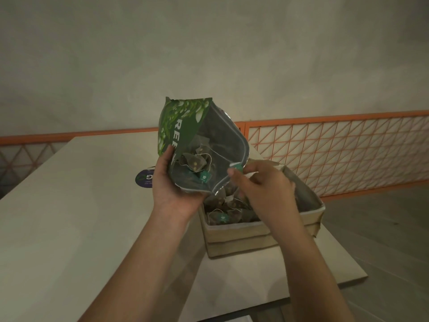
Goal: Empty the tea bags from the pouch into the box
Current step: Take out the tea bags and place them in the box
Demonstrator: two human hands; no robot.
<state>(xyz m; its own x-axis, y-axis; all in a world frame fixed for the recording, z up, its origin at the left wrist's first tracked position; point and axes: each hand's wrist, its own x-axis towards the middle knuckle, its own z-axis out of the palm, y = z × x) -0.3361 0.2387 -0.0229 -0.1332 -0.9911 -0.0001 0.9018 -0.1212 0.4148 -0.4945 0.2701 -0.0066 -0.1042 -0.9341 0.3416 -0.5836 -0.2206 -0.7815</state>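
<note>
Gripped around its lower edge by the left hand (173,182), the green printed foil pouch (199,145) hangs open above the beige cardboard box (262,231) on the pale tabletop (76,205). Right hand (264,189) pinches a teal paper tag (236,168) at the pouch's mouth. Pyramid tea bags (222,214) lie in the box; others remain inside the pouch.

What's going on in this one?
A person is moving tea bags from a green pouch into a cardboard box on a table. The left hand holds the open pouch tilted over the box, mouth toward the camera. The right hand pinches a teal tea-bag tag at the pouch's rim. Several tea bags remain inside the pouch, and others already lie in the box, so the job is partly done.
</note>
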